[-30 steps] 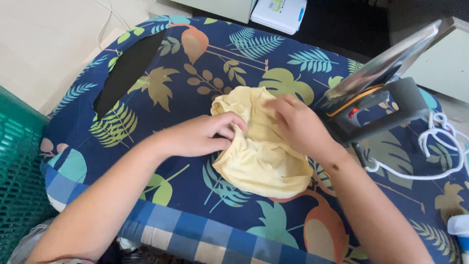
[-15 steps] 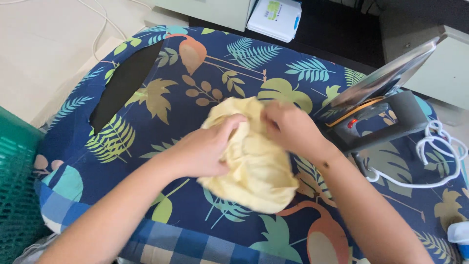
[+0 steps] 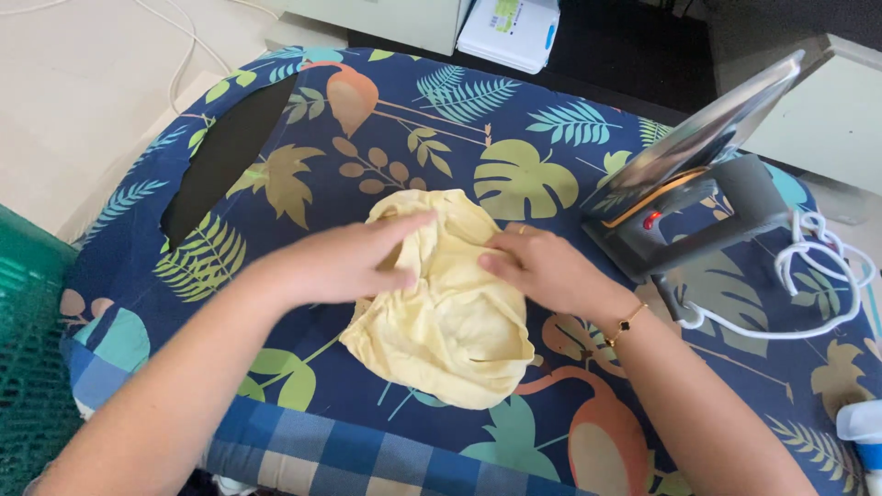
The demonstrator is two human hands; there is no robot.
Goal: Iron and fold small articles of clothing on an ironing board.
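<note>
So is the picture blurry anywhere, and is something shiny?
Head view: soft, even daylight; both hands, left hand and right hand, look sharp on the yellow cloth. The iron has a shiny soleplate mirroring the leafy board cover. The board's edges bend from the wide lens.

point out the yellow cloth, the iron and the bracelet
yellow cloth (image 3: 450,331): head view, its lower middle.
iron (image 3: 707,216): head view, grey handle.
bracelet (image 3: 627,324): head view, the charm, on the right wrist.

A flat white box (image 3: 508,30) with green and blue label patches lies at twelve o'clock, beyond the board.
</note>
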